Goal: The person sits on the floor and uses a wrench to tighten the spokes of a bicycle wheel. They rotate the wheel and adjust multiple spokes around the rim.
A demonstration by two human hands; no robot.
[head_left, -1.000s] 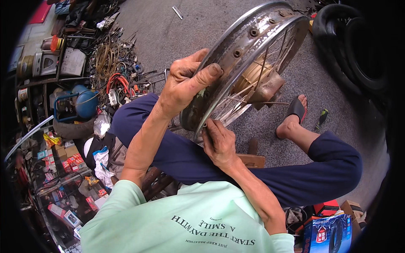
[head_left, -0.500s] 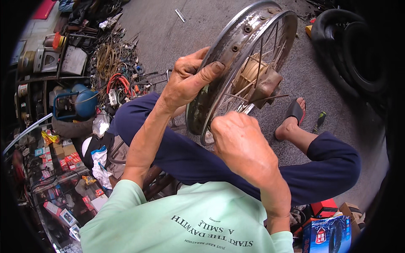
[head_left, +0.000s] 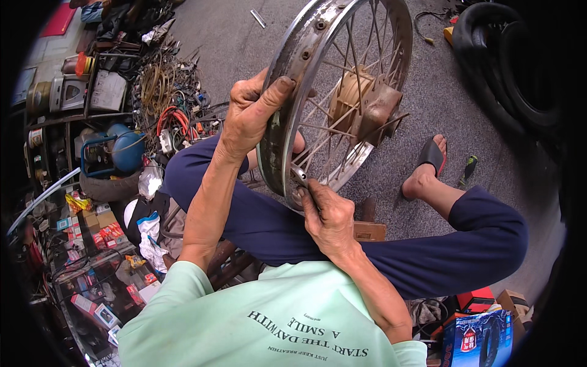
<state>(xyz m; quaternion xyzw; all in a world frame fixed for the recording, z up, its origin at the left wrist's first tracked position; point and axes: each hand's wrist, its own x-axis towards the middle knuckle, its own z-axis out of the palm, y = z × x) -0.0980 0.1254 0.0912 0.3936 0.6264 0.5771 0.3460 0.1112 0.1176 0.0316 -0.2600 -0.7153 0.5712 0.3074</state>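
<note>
A spoked metal wheel (head_left: pixel 304 46) with a worn, rust-marked rim stands tilted above my lap, with no tyre on it. My left hand (head_left: pixel 249 119) is closed round the rim's left side, its thumb lying on the rim channel. Low on the wheel, my right hand (head_left: pixel 330 217) pinches a small silver metal tool (head_left: pixel 298 173) with a rounded end that has a hole in it. That end sits beside the inner edge of the rim, near the spokes. Several spokes run to a brown, rusty hub (head_left: pixel 379 116); how the tool meets a spoke is hard to make out.
Black tyres (head_left: pixel 510 79) lie at the right. A blue compressor tank (head_left: pixel 127 147) and tangled cables (head_left: pixel 162 82) fill the left, above a case of small boxes (head_left: pixel 110 235). A green-handled tool (head_left: pixel 469 170) lies beside my sandalled foot (head_left: pixel 431 162).
The wheel has shifted left and turned, showing more of its spokes and hub. My right hand has moved lower and rolled over, bringing the silver tool into sight. My left hand keeps its grip.
</note>
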